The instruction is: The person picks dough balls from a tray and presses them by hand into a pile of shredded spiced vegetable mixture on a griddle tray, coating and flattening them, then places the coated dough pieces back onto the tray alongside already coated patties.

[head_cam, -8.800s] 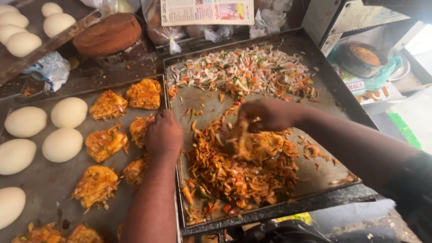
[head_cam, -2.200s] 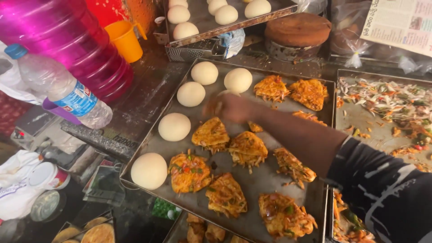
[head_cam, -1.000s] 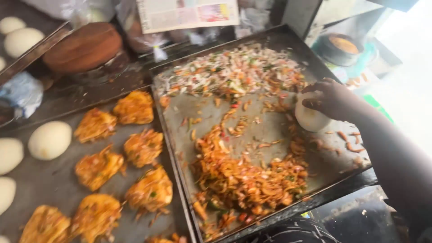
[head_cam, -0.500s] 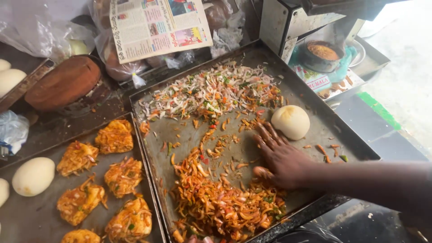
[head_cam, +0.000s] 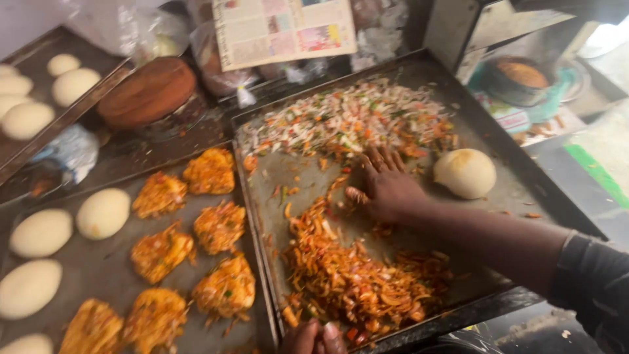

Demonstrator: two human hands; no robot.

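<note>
In the head view, the right hand [head_cam: 386,187] is laid palm down on the right-hand metal tray [head_cam: 524,190], its fingers [head_cam: 380,160] spread flat and released — nothing is grasped. The fingertips are set at the near edge of the heap of pale chopped vegetables [head_cam: 347,121], which is spread across the far part of that tray. The thumb is touching the upper end of the orange shredded vegetable mix [head_cam: 347,275], which is piled from beside the hand down to the tray's near rim. A single round dough ball [head_cam: 466,172] is seen just to the right of the hand, resting on the tray and apart from the fingers.

The left hand [head_cam: 313,337] is seen only partly at the bottom edge, at the near rim of the same tray; whether anything is held there cannot be told.

On the left-hand tray [head_cam: 118,262], orange topped patties [head_cam: 219,226] are laid in rows, with plain dough balls [head_cam: 103,213] along their left side. Further back, a round wooden block [head_cam: 147,92] is seen, with a printed sheet [head_cam: 285,29] propped behind the trays — and a dark bowl [head_cam: 521,78] at the far right.
</note>
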